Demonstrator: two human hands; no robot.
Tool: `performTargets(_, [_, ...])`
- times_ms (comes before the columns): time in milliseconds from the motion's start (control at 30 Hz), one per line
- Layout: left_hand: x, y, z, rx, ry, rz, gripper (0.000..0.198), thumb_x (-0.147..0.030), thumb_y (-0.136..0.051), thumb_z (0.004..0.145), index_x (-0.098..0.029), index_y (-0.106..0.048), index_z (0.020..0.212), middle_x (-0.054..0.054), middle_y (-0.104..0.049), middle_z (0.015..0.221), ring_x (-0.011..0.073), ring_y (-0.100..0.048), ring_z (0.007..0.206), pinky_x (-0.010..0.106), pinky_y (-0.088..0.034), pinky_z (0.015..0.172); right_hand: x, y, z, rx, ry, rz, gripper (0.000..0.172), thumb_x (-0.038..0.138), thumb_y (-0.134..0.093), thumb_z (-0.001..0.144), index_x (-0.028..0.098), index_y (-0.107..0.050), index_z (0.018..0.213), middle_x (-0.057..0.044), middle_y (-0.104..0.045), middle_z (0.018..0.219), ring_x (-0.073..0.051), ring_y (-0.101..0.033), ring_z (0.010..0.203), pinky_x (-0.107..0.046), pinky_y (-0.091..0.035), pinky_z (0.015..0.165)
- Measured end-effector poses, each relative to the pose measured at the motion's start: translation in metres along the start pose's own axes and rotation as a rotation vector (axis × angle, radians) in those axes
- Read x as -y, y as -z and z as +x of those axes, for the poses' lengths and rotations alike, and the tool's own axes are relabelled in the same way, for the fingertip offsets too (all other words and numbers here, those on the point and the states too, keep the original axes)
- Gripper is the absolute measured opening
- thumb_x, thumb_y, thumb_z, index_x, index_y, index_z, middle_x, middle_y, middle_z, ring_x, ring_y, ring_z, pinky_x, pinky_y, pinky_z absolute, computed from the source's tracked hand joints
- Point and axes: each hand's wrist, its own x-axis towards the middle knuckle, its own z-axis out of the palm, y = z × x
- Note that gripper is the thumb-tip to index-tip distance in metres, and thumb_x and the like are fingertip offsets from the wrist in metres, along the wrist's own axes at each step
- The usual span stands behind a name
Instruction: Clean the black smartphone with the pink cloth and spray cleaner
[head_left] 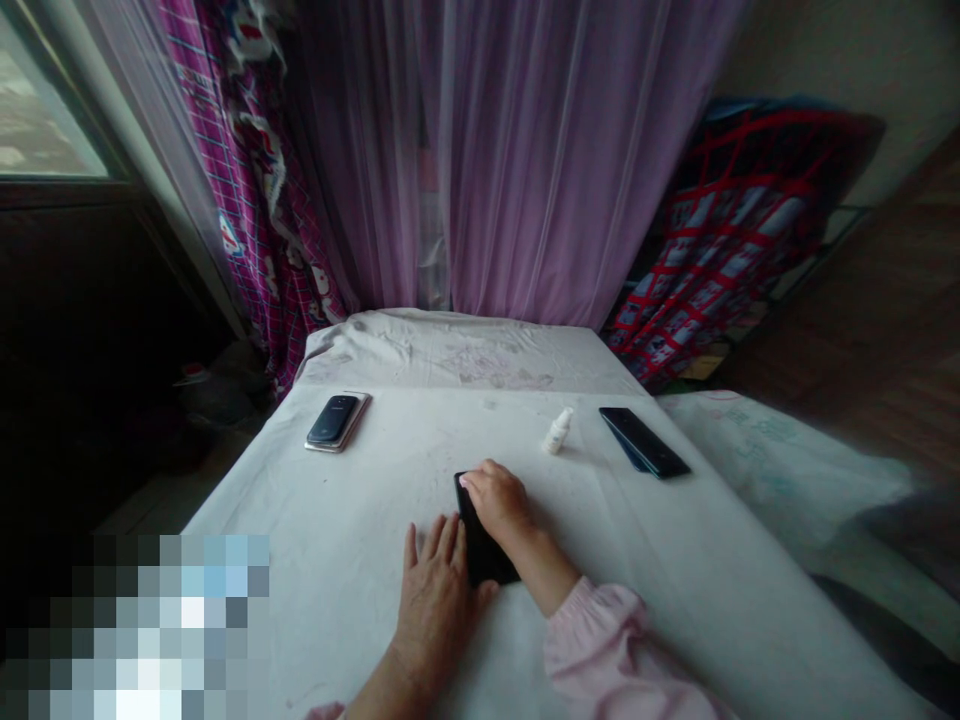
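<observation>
A black smartphone lies flat on the white-covered table, its dark face up. My left hand rests along its left side with the fingers spread and the thumb by its lower edge. Over the phone's upper end, my right hand is closed, fingertips pressed down on the surface. A pale spot shows at those fingertips; whether it is a nail or a small cloth, I cannot tell. Beyond the right hand stands a small white spray bottle, upright.
Two stacked phones lie at the table's left, and two more dark phones overlap at the right. Purple curtains hang behind the table. A clear plastic bag is beside its right edge.
</observation>
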Motion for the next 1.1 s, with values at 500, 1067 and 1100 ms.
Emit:
performTargets(500, [0.000, 0.020, 0.002, 0.094, 0.058, -0.056, 0.044, -0.035, -0.070, 0.083, -0.021, -0.062, 0.124, 0.009, -0.065, 0.119, 0.0282, -0.059, 0.111, 0.051, -0.038, 0.106, 0.002, 0.000, 0.009, -0.005, 0.022, -0.021, 0.020, 0.020, -0.053, 0.094, 0.022, -0.073, 0.092, -0.006, -0.069, 0.096, -0.018, -0.061, 0.094, -0.025, -0.043, 0.083])
performTargets(1067, [0.003, -0.003, 0.014, -0.049, 0.018, 0.050, 0.063, -0.042, -0.063, 0.082, -0.012, -0.051, 0.137, 0.018, -0.054, 0.140, 0.0338, -0.051, 0.126, 0.051, -0.039, 0.105, -0.054, -0.009, -0.040, -0.249, -0.158, 0.350, 0.023, 0.030, -0.049, 0.092, 0.022, -0.070, 0.088, -0.005, -0.071, 0.088, -0.017, -0.066, 0.082, -0.025, -0.047, 0.074])
performTargets(1100, [0.001, -0.008, 0.015, -0.050, 0.010, 0.060, 0.066, -0.044, -0.064, 0.081, -0.011, -0.051, 0.137, 0.019, -0.054, 0.140, 0.0351, -0.051, 0.127, 0.052, -0.038, 0.105, -0.058, -0.011, -0.041, -0.280, -0.164, 0.373, 0.024, 0.031, -0.048, 0.092, 0.021, -0.070, 0.088, -0.006, -0.071, 0.088, -0.018, -0.066, 0.082, -0.026, -0.048, 0.075])
